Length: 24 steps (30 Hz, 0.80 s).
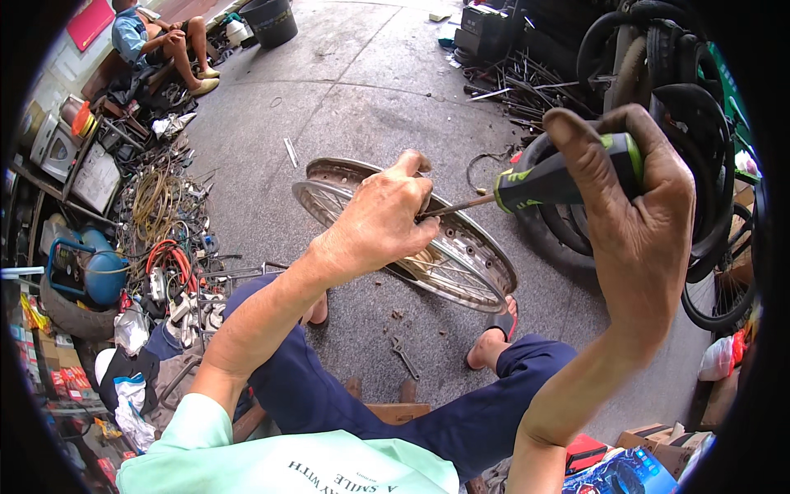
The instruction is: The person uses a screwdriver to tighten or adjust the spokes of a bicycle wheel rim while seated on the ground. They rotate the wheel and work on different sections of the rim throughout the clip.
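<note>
A spoked metal wheel rim (pixel 485 262) leans at a slant in front of my knees, with no tyre on it. My left hand (pixel 380 212) is closed on the rim's upper edge, its fingers curled over the metal. In my right hand (pixel 642 226), raised at the right, is a screwdriver (pixel 539 186) with a black and green handle. Its shaft points left to the rim beside my left fingertips; the tip itself is hidden there. Below the rim a small wrench (pixel 404 359) lies on the floor among brown crumbs.
Tangled cables and wires (pixel 160 198) and a blue tank (pixel 103 267) crowd the left side. Black tyres (pixel 650 49) and a bicycle wheel (pixel 728 288) stack up at the right. A seated person (pixel 156 41) and a black bucket (pixel 270 23) are far left. Cardboard boxes (pixel 658 440) stand near right.
</note>
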{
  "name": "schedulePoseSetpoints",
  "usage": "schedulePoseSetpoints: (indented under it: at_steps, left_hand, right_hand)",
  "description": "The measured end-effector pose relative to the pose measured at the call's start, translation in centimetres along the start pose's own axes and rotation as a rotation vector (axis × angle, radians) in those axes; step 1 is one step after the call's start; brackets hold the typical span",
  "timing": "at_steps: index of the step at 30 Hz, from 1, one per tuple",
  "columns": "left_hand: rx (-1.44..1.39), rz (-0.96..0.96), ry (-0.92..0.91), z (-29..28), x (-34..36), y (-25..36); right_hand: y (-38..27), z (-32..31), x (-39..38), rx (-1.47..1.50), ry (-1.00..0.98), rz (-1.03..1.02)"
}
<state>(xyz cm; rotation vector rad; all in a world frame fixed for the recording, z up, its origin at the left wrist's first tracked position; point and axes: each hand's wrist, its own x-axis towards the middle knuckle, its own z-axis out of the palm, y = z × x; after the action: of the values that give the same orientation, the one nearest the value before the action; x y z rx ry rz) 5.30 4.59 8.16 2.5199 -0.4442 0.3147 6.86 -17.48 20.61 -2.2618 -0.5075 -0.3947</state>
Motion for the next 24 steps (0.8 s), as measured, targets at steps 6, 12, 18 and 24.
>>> schedulePoseSetpoints:
  at_steps: [6,12,18,24]
  left_hand:
    - [0.057,-0.091,-0.138,-0.7,0.9,0.5]
    - [0.085,-0.099,-0.163,-0.7,1.1,0.7]
    - [0.103,-0.073,-0.12,-0.3,0.9,0.3]
    - [0.112,-0.072,-0.139,-0.6,1.1,0.7]
  right_hand:
    - [1.7,-0.4,-0.2,0.047,-0.007,-0.196]
    - [0.9,-0.3,-0.1,-0.022,-0.004,-0.007]
    - [1.9,0.1,-0.3,0.149,0.012,-0.24]
    - [0.4,-0.1,0.0,-0.021,0.009,0.056]
